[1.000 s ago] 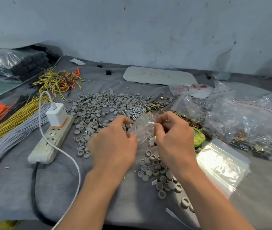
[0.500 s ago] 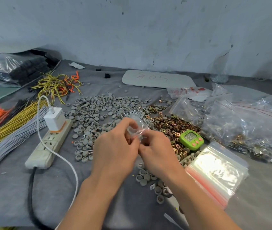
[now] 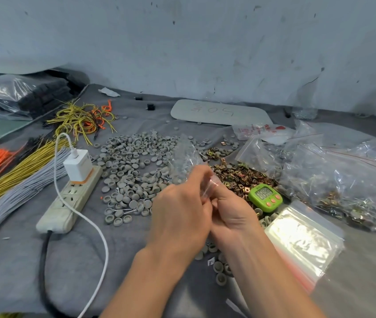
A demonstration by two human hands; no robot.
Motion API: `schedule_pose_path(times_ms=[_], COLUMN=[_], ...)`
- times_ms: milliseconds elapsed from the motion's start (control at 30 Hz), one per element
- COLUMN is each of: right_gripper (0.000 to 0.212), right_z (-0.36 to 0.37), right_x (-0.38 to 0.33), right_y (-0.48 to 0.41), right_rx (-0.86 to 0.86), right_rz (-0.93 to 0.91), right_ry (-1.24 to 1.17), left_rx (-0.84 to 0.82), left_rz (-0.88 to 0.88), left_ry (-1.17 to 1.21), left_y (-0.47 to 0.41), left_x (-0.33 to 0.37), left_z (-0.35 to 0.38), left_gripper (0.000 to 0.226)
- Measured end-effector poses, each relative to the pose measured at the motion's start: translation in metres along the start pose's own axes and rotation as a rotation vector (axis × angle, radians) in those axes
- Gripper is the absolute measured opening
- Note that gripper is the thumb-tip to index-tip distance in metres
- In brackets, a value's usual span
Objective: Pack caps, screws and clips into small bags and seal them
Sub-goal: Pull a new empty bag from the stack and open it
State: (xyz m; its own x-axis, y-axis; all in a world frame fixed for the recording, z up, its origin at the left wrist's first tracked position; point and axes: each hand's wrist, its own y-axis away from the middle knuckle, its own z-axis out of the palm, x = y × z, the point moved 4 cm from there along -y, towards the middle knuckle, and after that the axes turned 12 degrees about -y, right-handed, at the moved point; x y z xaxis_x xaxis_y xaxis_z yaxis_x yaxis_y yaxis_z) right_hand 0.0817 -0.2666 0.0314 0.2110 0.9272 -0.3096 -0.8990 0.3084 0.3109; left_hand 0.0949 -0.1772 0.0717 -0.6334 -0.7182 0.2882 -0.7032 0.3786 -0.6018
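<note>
My left hand (image 3: pixel 180 216) and my right hand (image 3: pixel 230 212) meet at the table's middle, both pinching one small clear bag (image 3: pixel 185 160) that sticks up and away from my fingers. Its red-striped edge shows between my fingertips; what it holds is too blurred to tell. Grey caps (image 3: pixel 134 166) lie spread behind my left hand, with a few screws (image 3: pixel 122 211) at the pile's near edge. Brass clips (image 3: pixel 239 175) are heaped behind my right hand. More caps (image 3: pixel 220 269) lie under my wrists.
A stack of empty zip bags (image 3: pixel 301 244) lies at right, a green timer (image 3: pixel 265 197) beside it. Large clear bags of parts (image 3: pixel 343 180) fill the far right. A power strip (image 3: pixel 72 198) with white charger and cable, and wire bundles (image 3: pixel 17 180), occupy the left.
My hands have drawn close together and come nearer to me, with the small bag now standing up above the fingertips. The view has shifted slightly.
</note>
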Motion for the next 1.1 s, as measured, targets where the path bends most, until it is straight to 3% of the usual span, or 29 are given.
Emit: schedule_pose_path(times_ms=[100, 167, 400, 600, 700, 800, 933, 1100], right_gripper=[0.034, 0.028, 0.041, 0.059, 0.042, 0.044, 0.041, 0.039], right_z=[-0.002, -0.001, 0.0, 0.006, 0.006, 0.002, 0.006, 0.005], right_x=[0.01, 0.014, 0.006, 0.007, 0.01, 0.009, -0.004, -0.009], right_y=[0.0, -0.002, -0.003, -0.001, -0.003, -0.009, -0.016, -0.017], right_rx=[0.029, 0.001, -0.076, -0.127, -0.209, -0.245, -0.297, -0.314], right_rz=[0.077, 0.104, 0.072, 0.134, 0.19, 0.239, 0.227, 0.144], right_ry=[0.042, 0.142, 0.468, 0.445, 0.476, 0.472, 0.435, 0.482], left_rx=[0.029, 0.027, -0.044, -0.091, -0.138, -0.133, -0.195, -0.064], left_rz=[-0.013, -0.05, -0.066, -0.08, -0.098, -0.051, 0.005, 0.042], left_ry=[-0.054, -0.039, 0.038, 0.092, 0.112, 0.042, 0.136, 0.044], left_y=[0.001, 0.001, 0.007, 0.006, 0.004, 0.008, 0.015, 0.006], left_x=[0.005, 0.001, -0.005, -0.008, -0.01, -0.008, 0.0, -0.007], left_z=[0.001, 0.001, 0.001, 0.001, 0.0, -0.001, 0.0, -0.012], left_gripper=[0.055, 0.053, 0.055, 0.073, 0.082, 0.084, 0.09, 0.085])
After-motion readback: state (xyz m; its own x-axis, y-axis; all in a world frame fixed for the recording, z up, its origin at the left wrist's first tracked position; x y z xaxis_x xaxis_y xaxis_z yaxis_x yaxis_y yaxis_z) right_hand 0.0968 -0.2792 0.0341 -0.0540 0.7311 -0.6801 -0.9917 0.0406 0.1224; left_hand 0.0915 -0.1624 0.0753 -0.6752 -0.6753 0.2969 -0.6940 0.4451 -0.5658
